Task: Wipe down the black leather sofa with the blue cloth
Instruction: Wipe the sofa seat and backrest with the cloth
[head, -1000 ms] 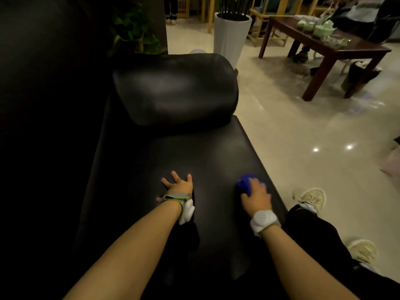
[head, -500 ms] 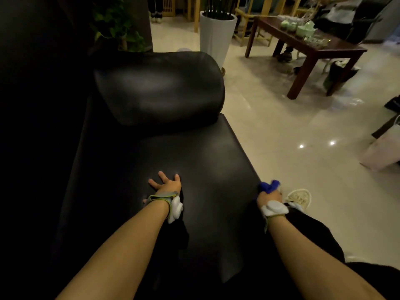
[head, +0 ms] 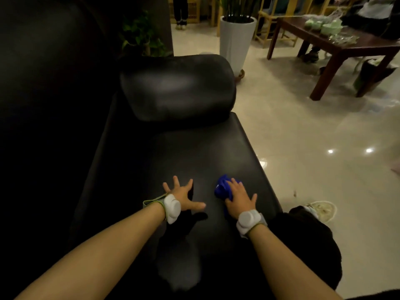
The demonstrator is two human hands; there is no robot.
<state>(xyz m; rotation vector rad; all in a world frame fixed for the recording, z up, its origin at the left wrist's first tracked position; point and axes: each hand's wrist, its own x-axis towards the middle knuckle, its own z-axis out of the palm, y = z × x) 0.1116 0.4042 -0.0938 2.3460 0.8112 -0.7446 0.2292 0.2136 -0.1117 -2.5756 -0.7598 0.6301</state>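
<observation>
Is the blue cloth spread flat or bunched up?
Bunched up: the blue cloth sits as a crumpled lump under the right hand, on the sofa seat.

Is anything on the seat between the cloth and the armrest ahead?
Nothing visible. The right hand presses the cloth on the seat, which is bare up to the armrest. The left hand lies beside it.

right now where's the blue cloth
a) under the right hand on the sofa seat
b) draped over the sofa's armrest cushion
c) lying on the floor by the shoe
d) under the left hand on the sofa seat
a: the right hand presses the bunched blue cloth onto the sofa seat, while the left hand rests spread and bare on the leather beside it.
</observation>
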